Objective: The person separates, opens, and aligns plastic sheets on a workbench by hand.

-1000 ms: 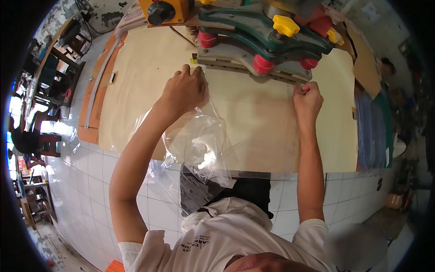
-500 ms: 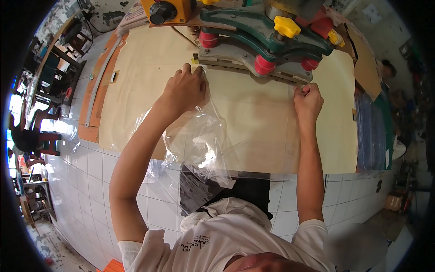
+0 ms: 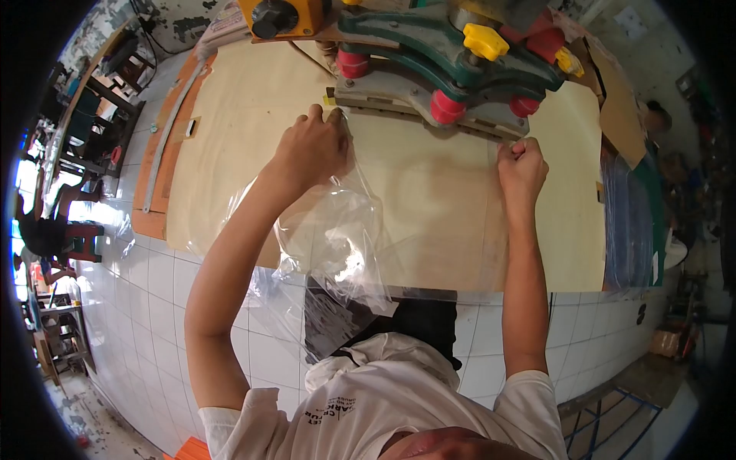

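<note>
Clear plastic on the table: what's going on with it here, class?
A person is handling clear plastic film on a cream-covered table, just in front of a green machine. The left hand is over the film; the right hand is closed by its right edge. Crumpled film hangs over the near edge.

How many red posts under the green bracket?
3 visible: left post, front-middle post and right post. More may be hidden behind the green bracket.

Clear plastic lies on the cream-topped worktable.
</note>
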